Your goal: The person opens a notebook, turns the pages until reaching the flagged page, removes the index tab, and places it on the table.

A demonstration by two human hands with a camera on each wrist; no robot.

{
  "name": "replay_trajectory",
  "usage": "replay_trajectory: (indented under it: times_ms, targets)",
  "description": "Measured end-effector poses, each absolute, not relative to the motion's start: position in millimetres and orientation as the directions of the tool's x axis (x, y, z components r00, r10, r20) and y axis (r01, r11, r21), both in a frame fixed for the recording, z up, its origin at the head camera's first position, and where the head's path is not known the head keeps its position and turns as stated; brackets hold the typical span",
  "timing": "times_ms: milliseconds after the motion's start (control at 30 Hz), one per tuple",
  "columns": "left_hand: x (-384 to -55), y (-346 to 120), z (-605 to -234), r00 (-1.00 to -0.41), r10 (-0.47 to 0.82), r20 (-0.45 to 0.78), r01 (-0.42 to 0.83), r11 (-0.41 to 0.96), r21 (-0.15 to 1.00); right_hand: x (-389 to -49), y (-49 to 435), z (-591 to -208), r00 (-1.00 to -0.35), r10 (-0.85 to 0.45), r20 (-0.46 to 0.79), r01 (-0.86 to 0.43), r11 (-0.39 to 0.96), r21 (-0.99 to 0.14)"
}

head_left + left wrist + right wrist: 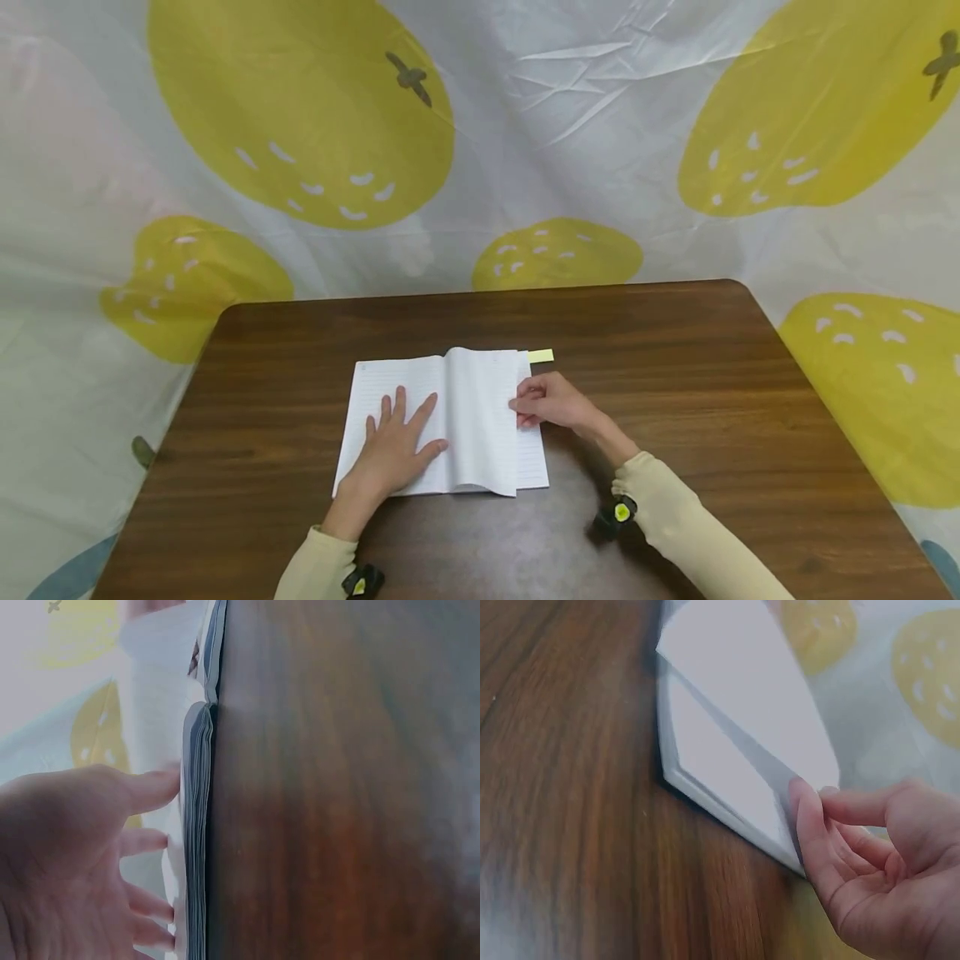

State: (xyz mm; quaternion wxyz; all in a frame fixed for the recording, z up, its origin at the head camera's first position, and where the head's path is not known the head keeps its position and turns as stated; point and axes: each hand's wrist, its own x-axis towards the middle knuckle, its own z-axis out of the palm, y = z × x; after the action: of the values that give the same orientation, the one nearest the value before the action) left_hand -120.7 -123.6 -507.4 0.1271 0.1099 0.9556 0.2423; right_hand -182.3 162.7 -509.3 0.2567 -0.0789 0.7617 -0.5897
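An open notebook [534, 458] with lined white pages lies on the brown wooden table. My left hand [393, 450] rests on its left page with the fingers spread. In the left wrist view the thumb and fingers of that hand [75, 855] touch the page beside the notebook's thick edge [196, 840]. At the right side, my right hand [551, 402] pinches the outer edge of a page [483, 417] that bulges up from the ones below. The right wrist view shows this page [742, 682] lifted between thumb and fingers. A pale yellow sticky tab [541, 356] juts from the notebook's upper right.
The dark wooden table [675, 358] has rounded far corners and extends around the notebook. Behind it hangs a white curtain [555, 108] printed with large yellow fruit. A dark wrist camera [617, 515] sits at the right sleeve, another [363, 581] at the left.
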Motion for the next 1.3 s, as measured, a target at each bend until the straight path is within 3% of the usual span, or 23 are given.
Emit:
replay_trajectory:
  times_ms: [433, 733, 933, 1300]
  targets:
    - [-124, -105, -490, -0.981, 0.166, -0.105, 0.058, 0.755, 0.653, -180, 130, -507, -0.861, -0.473, -0.184, 0.038, 0.301, -0.953]
    - [-121, -88, -485, -0.976, 0.203, -0.08, 0.122, 0.812, 0.571, -179, 109, -499, -0.846, -0.519, -0.121, -0.126, 0.415, -0.901]
    - [-123, -82, -486, -0.979, 0.203, 0.005, 0.178, 0.849, 0.498, -177, 97, -498, -0.846, -0.53, -0.055, -0.258, 0.497, -0.829]
    - [-122, -93, -491, -0.989, 0.148, -0.002, 0.129, 0.867, 0.481, -173, 92, -496, -0.844, -0.535, 0.036, -0.438, 0.649, -0.622]
